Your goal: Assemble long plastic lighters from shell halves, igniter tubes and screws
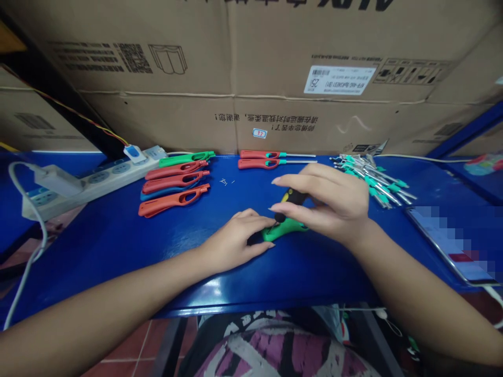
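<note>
My left hand [233, 235] rests on the blue table, its fingers and thumb closed around the left end of a green lighter casing [286, 228]. In my right hand [334, 201] is a screwdriver [294, 198] with a black and yellow handle, gripped between thumb and fingers. It is tilted, with its lower end over the casing near my left fingertips. Its tip is too small to make out. My right hand hides the casing's right end. Beyond my hands lie two red lighters [257, 164] with metal tubes and green triggers.
Red, orange, green and blue lighter casings [173, 201] lie at the left, beside a white power strip [106, 177]. Small pale pins [223, 182] lie mid-table. Metal tubes with green triggers [377, 180] are heaped at the right. A phone [451, 243] lies near them. Cardboard [176, 120] stands behind.
</note>
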Motion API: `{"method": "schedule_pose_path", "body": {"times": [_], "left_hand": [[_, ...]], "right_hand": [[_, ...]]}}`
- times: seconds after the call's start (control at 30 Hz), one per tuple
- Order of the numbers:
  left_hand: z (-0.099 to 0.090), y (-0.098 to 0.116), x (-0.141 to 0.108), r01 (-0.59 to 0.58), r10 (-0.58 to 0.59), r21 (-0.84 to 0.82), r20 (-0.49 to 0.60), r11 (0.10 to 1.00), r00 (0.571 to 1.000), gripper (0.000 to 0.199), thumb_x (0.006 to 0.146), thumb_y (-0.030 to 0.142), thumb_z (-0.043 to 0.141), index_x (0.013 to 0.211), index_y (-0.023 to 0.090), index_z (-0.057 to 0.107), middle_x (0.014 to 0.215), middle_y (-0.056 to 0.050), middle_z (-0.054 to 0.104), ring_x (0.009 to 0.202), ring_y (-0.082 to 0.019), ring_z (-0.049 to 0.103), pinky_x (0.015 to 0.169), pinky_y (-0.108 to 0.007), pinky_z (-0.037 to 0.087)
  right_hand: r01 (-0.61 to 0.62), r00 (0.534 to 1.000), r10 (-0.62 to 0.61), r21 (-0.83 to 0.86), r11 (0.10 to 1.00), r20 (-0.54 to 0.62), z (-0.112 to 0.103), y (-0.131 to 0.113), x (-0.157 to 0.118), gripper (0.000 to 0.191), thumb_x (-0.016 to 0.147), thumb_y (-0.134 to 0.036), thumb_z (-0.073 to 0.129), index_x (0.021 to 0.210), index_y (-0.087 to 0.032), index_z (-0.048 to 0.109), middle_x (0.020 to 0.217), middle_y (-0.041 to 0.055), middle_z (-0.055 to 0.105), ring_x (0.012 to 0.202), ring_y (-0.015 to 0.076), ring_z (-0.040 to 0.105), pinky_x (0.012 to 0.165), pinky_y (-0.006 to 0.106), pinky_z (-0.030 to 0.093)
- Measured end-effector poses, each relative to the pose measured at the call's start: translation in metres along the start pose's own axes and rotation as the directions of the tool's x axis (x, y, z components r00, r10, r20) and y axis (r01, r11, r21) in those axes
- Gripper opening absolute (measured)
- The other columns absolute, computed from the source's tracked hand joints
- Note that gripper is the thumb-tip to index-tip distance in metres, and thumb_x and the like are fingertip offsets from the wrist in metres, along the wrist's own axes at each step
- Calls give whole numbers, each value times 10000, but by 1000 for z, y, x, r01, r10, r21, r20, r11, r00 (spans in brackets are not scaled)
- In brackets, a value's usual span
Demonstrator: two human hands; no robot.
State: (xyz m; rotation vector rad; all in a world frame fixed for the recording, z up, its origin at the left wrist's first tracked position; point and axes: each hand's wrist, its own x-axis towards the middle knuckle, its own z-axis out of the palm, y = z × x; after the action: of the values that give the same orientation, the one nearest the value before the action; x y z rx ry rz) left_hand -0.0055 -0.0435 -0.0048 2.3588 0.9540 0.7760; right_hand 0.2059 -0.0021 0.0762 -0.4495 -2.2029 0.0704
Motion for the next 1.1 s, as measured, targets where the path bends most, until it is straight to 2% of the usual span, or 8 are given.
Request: {"method": "schedule_pose_path", "body": {"times": [0.17,0.3,0.47,0.6,0.73,0.8,0.93,1.1], "left_hand": [[0,1,1,21,-21,-1,3,1000,1000,396,903,250,721,1281,181,629,1115,-66,734,991,-215,619,924,-373,501],[0,1,2,-13,13,-2,-6,1000,1000,347,910,245,708,1244,179,642,1150,-75,727,1036,-225,625,960,-388,491],[-1,2,2,-4,4,-3,8,1000,1000,385,910,253,710,1280,186,630,1142,-72,732,1013,-217,629,937,-381,502],[0,1,1,-22,22,4,-11,1000,1000,377,908,262,713,1269,185,634,1166,-82,726,1051,-226,634,956,-395,498],[0,1,2,-12,12,18,-3,1000,1000,364,921,272,695,1271,194,635,1100,-80,733,1002,-226,646,919,-394,512],[0,2,2,-10,10,24,0,1000,1000,330,921,281,692,1237,192,652,1089,-82,731,1006,-235,648,920,-402,513],[0,2,2,5,-5,11,0,1000,1000,251,906,274,706,1136,177,677,1098,-81,731,992,-238,654,933,-414,512],[-1,4,2,9,-9,8,6,1000,1000,241,923,288,687,1135,173,676,1136,-94,721,1055,-251,641,969,-428,499]], "right_hand": [[-142,980,111,190,971,166,1,4,0,364,1032,-246,452,1373,-194,570,1194,99,707,963,166,695,764,282,581],[-52,998,50,83,995,26,4,6,-1,335,919,-385,690,1173,-167,694,975,72,745,831,167,683,720,272,565],[-134,990,121,210,968,75,5,3,-1,390,1058,-246,390,1398,-203,575,1132,70,740,723,109,672,711,266,573],[-11,998,15,87,996,-55,4,5,-1,302,952,-310,642,1223,-193,707,934,57,763,793,159,698,741,283,576],[-39,997,24,196,980,77,3,3,1,384,1034,-221,432,1379,-195,599,1172,91,730,992,165,697,860,314,571],[-51,995,28,263,963,93,3,0,2,337,1031,-237,464,1311,-194,645,1077,73,743,907,144,701,794,274,573],[72,994,-73,-19,997,-75,4,-6,2,234,945,-343,658,1075,-167,742,778,37,720,680,133,663,643,237,538],[47,998,-51,129,991,30,1,-12,2,342,1007,-165,440,1264,-152,665,1021,93,746,888,150,701,793,276,569]]}}
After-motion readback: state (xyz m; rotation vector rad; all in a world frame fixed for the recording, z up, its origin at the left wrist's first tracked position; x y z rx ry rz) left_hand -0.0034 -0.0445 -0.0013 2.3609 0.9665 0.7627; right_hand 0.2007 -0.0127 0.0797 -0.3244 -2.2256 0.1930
